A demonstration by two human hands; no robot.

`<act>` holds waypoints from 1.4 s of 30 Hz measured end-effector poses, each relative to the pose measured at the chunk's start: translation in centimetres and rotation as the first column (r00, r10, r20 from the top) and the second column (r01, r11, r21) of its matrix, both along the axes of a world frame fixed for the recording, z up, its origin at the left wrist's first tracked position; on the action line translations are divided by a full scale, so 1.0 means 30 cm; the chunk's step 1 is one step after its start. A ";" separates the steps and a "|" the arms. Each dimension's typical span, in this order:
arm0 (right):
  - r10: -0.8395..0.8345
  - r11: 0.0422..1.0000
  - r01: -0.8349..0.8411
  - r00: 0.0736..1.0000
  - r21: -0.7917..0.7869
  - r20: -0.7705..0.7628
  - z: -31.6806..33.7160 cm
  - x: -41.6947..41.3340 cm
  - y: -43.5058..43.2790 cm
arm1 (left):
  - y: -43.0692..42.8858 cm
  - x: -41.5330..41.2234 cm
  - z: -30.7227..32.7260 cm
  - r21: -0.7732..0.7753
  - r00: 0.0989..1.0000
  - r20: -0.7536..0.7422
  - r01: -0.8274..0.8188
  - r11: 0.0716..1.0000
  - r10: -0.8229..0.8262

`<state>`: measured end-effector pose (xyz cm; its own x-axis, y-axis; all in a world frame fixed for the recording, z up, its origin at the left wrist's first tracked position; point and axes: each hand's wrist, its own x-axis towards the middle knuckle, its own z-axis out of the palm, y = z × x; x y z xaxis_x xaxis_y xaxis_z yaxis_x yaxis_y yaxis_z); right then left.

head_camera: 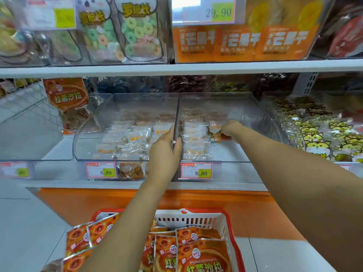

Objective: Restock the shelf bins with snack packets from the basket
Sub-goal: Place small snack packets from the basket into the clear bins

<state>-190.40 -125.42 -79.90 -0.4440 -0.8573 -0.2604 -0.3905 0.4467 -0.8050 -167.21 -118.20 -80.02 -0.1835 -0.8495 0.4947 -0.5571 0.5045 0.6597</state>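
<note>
Nearest, a basket [196,219] with a red rim and white walls sits low in view, filled with orange packets [202,258] that stand or lean inside it; some spill over its left edge. Both bare arms reach over it to the lower shelf [59,150].

The left hand [165,154] grips the top edge of the divider [177,114] between two clear bins, thumb on its right side and fingers on its left. The left bin [94,122] holds loose small white packs [133,136]. In the right bin [251,107] a neat row of the same packs [194,134] lies against the divider. Just right of that row, the right hand [230,128] reaches down with its fingers closed on one pack [215,130]. Each bin front carries a price tag [101,169] reading 8.80.

An orange packet [66,99] like those in the basket stands left of the bins. On the upper shelf [176,68] are ring sweets [137,30] and orange pouches [241,44].
</note>
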 end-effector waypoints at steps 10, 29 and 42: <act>-0.118 0.984 0.104 0.989 -0.144 -0.088 0.097 0.035 0.188 | 0.008 0.006 0.032 0.080 0.998 -0.064 0.011 0.997 -0.006; 0.174 0.938 -0.123 0.976 0.324 -0.134 -0.412 0.247 0.817 | 0.525 0.390 -0.294 0.707 0.983 -0.006 -0.124 0.697 0.182; 0.335 0.911 -0.220 0.888 0.348 -0.314 -0.456 0.296 0.847 | 0.685 0.273 -0.442 0.759 0.634 0.649 -0.506 0.410 -0.420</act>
